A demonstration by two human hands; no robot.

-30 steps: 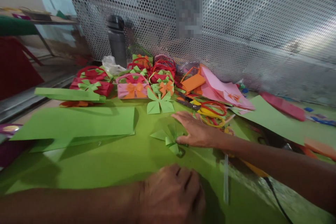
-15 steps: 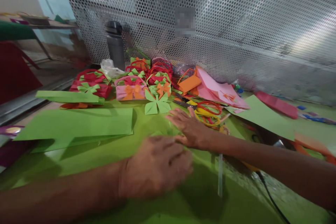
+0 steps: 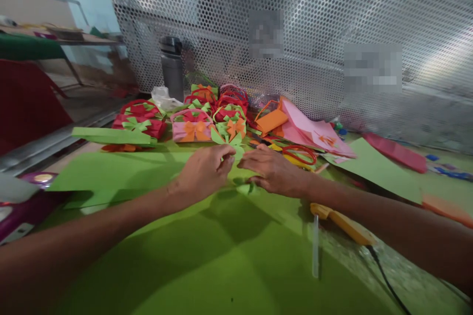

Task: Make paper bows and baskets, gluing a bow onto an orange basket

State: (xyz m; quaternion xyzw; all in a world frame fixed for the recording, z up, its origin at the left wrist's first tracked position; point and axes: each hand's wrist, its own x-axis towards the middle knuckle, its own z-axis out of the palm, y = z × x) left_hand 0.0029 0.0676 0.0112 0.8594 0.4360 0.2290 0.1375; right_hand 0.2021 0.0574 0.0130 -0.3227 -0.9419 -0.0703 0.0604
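Left fingers (image 3: 223,150) overlap a green cutout (image 3: 226,141); right fingers (image 3: 255,156) partly hide folded green paper (image 3: 245,189); pinching unclear for both.

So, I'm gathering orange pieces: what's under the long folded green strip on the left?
Orange paper peeks out below the near edge of the folded green strip; its full extent, and anything else underneath, is covered.

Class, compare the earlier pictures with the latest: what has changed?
The left hand moved forward to beside the right hand, which remains at the green paper bow; whether either grips it is unclear. The pink paper handbag and grey bottle stayed put.
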